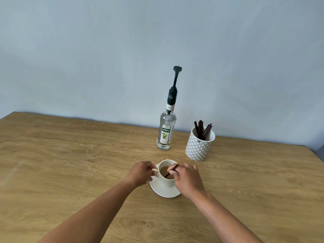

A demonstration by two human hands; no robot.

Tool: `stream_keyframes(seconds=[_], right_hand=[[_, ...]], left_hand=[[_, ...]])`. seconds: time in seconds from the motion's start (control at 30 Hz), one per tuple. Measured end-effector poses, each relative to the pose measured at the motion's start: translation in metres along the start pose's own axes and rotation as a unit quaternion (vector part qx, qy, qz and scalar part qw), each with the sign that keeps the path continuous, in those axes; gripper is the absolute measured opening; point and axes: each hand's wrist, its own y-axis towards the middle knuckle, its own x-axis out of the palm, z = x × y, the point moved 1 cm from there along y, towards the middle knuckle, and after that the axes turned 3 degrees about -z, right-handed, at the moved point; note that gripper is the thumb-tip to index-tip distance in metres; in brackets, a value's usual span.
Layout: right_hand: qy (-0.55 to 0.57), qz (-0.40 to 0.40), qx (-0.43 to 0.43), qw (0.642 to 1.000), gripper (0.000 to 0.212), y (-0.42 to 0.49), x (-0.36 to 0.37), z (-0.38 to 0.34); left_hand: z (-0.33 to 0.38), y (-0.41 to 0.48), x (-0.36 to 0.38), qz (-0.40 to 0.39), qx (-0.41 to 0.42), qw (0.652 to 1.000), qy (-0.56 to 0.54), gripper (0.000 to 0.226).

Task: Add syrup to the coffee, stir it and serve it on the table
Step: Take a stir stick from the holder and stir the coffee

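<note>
Stirring looks to be the step in hand; the right hand (188,178) pinches a dark stir stick (171,171) between closed fingertips, its lower end dipped at a slant into the pale brown coffee (164,171), a light grip that suits swirling rather than lifting; the left hand (140,174) has its fingers closed on the handle of the white cup (166,181), most likely to steady it so the stick does not drag it about; the cup sits on its saucer (164,192), which would catch any drips, on the wooden table (70,163) just in front of the person; the syrup bottle (165,132) with its pump stands upright beyond the cup, untouched, near the wall; just beside it a patterned holder (199,148) keeps spare sticks upright and within reach; serving is not yet done.
</note>
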Motion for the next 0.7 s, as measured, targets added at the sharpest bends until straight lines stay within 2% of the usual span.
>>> stream_keyframes(seconds=[0.3,0.57,0.7], right_hand=[[-0.023,0.013,0.018,0.999,0.019,-0.0023,-0.0028,0.0049],[0.018,0.002,0.008,1.000,0.020,-0.0013,0.0035,-0.0012],[-0.010,0.010,0.027,1.000,0.021,0.0012,0.0004,0.0037]], left_hand=[[0.0011,-0.0002,-0.0005,-0.003,-0.001,1.000,0.002,0.007],[0.0021,-0.0007,-0.0001,-0.003,-0.001,1.000,0.001,0.008],[0.0017,-0.0003,-0.0003,-0.004,0.001,1.000,0.003,0.008]])
